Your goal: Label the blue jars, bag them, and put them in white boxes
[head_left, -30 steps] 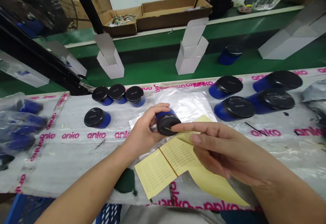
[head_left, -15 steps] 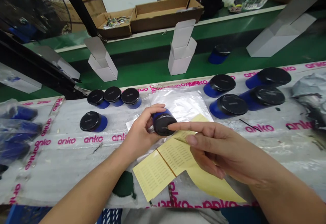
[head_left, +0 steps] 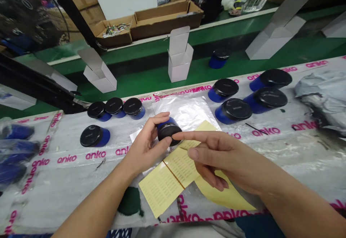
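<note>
My left hand [head_left: 144, 146] is wrapped around a blue jar with a black lid [head_left: 169, 129], tilted so its top faces me. Its thumb lies on the edge of the lid. My right hand [head_left: 216, 155] has its index finger stretched out, the tip touching the lid near that thumb. Its other fingers are loosely bent and apart, and I see nothing held in them. Beneath both hands lie yellow sheets of small printed labels [head_left: 162, 187], partly covered by the right hand. A clear plastic bag [head_left: 186, 110] lies flat behind the jar.
Similar jars [head_left: 95, 136] stand at left, and a cluster of jars [head_left: 234, 110] stands at right. Bagged jars [head_left: 17, 151] lie at far left. Open white boxes [head_left: 180, 65] stand on the green surface behind. A black post [head_left: 72, 10] rises at left.
The left thumb has moved up onto the lid beside the right fingertip. The whole view has shifted slightly, with the far things now further left.
</note>
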{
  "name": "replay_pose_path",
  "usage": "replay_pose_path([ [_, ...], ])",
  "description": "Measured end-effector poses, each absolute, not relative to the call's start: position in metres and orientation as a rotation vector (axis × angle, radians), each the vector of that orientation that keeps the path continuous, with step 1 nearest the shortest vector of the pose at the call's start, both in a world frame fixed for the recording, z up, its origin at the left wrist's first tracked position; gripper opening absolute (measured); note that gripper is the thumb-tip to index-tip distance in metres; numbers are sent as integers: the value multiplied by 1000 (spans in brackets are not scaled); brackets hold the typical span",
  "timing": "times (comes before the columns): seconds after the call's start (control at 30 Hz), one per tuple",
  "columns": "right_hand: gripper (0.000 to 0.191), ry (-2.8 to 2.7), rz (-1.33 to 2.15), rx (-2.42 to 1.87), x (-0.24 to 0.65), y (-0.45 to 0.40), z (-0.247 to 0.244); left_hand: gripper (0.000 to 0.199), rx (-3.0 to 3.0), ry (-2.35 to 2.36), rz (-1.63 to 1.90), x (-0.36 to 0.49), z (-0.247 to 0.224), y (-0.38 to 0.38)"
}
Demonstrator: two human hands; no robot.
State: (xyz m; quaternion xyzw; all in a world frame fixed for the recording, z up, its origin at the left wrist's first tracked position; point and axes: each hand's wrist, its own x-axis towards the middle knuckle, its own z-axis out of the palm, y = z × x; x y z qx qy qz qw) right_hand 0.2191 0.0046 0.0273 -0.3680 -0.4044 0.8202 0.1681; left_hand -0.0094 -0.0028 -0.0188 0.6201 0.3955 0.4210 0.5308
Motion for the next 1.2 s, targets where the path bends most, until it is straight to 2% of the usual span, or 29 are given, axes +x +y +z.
replay_pose_path([
  [0.1, 70, -1264, 2246, -1126, 217, 1, 30, 38, 1489, 987, 1033, -6, -22, -3],
  [0.3, 43, -1717, 1188, -1374, 195, 3, 24, 33, 1455, 1004, 1038, -5, -19, -4],
  [0.43, 29, -1949, 1054, -1234, 185, 20, 17, 34, 1405, 975, 1019, -9, -19, -2],
  [0.63, 43, -2131, 1052, -1079, 187, 33, 16, 43, 1343, 996, 1042, -14, -13, 4],
  [0.77, 56, -2356, 998, -1142, 179, 36, 20, 26, 1439, 1295, 1198, -28, 11, 3],
  [0.87, 60, -2358, 910, -1212, 174, 42, 19, 19, 1652, 1557, 906, -43, 30, -1],
  [1.0, 72, -2279, 818, -1297, 188, 55, 14, 25, 1840, 1758, 509, -57, 35, -4],
  [1.2, 68, -2299, 609, -1465, 213, 66, 16, 16, 1728, 1817, 277, -60, 22, 0],
])
